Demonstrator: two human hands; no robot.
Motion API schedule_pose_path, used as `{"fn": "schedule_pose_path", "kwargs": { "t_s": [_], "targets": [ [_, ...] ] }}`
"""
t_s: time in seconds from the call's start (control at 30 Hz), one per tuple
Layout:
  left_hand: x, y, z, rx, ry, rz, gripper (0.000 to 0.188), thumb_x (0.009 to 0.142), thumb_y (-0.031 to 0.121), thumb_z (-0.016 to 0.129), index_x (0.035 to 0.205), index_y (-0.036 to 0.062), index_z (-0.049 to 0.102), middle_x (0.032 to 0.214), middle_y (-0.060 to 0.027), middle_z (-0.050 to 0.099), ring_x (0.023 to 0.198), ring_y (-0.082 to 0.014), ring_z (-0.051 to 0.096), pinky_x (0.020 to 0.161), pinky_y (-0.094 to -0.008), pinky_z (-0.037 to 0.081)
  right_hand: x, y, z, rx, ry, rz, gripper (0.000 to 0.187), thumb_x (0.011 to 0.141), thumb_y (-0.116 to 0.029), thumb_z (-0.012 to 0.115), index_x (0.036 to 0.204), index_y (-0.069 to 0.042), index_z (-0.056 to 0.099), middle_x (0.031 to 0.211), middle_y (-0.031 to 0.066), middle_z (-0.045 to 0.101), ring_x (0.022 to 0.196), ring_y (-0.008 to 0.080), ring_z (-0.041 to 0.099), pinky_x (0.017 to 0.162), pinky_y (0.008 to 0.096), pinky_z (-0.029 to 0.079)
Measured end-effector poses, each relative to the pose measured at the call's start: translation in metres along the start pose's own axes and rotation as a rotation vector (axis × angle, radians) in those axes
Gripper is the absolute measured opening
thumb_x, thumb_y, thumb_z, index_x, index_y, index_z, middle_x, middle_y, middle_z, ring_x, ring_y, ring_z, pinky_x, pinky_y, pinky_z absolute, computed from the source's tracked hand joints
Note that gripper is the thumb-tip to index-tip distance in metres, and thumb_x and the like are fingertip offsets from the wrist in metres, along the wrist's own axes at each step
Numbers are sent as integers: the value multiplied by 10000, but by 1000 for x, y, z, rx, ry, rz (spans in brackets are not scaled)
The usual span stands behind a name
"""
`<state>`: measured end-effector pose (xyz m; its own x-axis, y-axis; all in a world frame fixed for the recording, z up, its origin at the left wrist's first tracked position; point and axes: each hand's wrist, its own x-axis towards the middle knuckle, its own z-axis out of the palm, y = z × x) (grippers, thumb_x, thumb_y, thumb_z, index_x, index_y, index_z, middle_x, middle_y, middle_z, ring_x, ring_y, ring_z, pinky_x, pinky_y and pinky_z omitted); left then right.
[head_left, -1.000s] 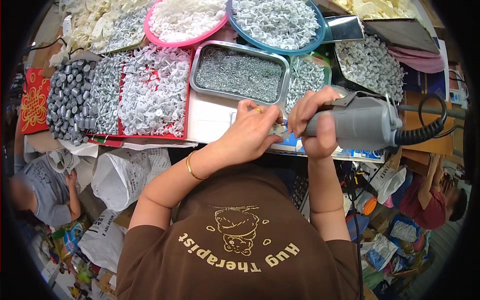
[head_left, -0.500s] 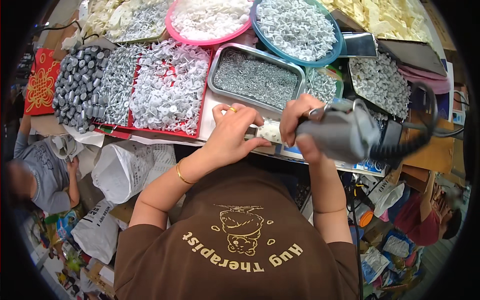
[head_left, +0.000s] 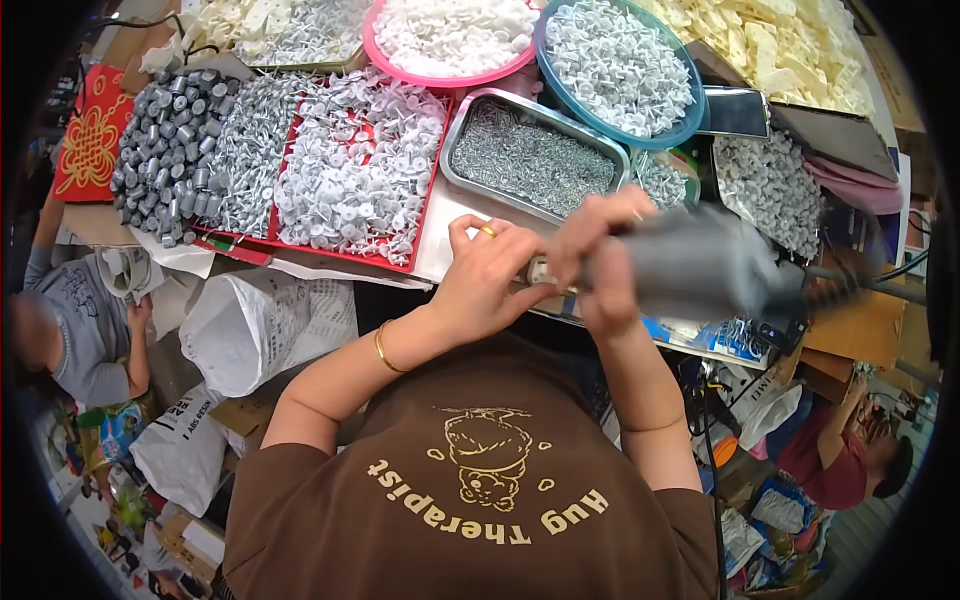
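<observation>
My left hand (head_left: 497, 268) is closed at the table's front edge, thumb and fingers pinching a small cream plastic part (head_left: 540, 271) that they mostly cover. Right beside it, my right hand (head_left: 606, 250) wraps round a grey corded electric screwdriver (head_left: 700, 265), held nearly level and smeared by motion. Its front end points left at the cream part; the tip is hidden behind my fingers. Just beyond both hands lies a metal tray (head_left: 455, 180) of tiny silver screws. To the left sits a red tray (head_left: 412, 262) heaped with white disc-headed pieces.
Farther back stand a pink basin (head_left: 405, 76) and a teal basin (head_left: 693, 115) of white parts. Grey cylinders (head_left: 170, 150) are piled at left. A phone (head_left: 737, 112) lies behind a box of small parts (head_left: 765, 185). Other people (head_left: 85, 330) sit at both sides.
My right hand and the screwdriver have come left, closer to my left hand, covering more of the cream part. The table's contents appear shifted slightly right in the view.
</observation>
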<state>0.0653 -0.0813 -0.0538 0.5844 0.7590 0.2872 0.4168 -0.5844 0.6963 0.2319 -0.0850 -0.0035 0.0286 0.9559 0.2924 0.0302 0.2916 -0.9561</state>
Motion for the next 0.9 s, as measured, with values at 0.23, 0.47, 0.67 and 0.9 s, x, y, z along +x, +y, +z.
{"fn": "schedule_pose_path", "kwargs": {
  "t_s": [0.23,0.47,0.67,0.9],
  "targets": [
    [-6,-6,2,20,32,81,454,700,181,794,1090,82,583,1042,-69,622,1026,-265,594,972,-486,287,5,-33,3,83,-352,40,493,842,-517,741,781,-82,518,670,23,552,587,132,528,543,255,401],
    [-5,1,3,-37,49,1,369,767,267,815,1022,107,601,995,-29,644,976,-226,618,973,-463,293,-17,-43,-9,208,26,8,451,901,-463,676,869,-70,456,599,33,459,469,129,452,467,281,451],
    [2,4,-3,-15,-14,12,381,787,315,811,1044,116,611,986,-16,644,991,-222,608,986,-458,280,-15,-30,-23,145,-194,31,526,853,-522,742,820,-60,495,601,33,515,519,125,503,502,241,436],
    [25,34,-12,-264,-79,126,460,789,313,816,1169,137,626,1055,-35,654,1136,-226,567,1025,-465,248,-11,-39,-21,374,63,-59,483,986,-438,514,1050,40,485,536,44,461,409,120,430,392,274,425]
  ]
}}
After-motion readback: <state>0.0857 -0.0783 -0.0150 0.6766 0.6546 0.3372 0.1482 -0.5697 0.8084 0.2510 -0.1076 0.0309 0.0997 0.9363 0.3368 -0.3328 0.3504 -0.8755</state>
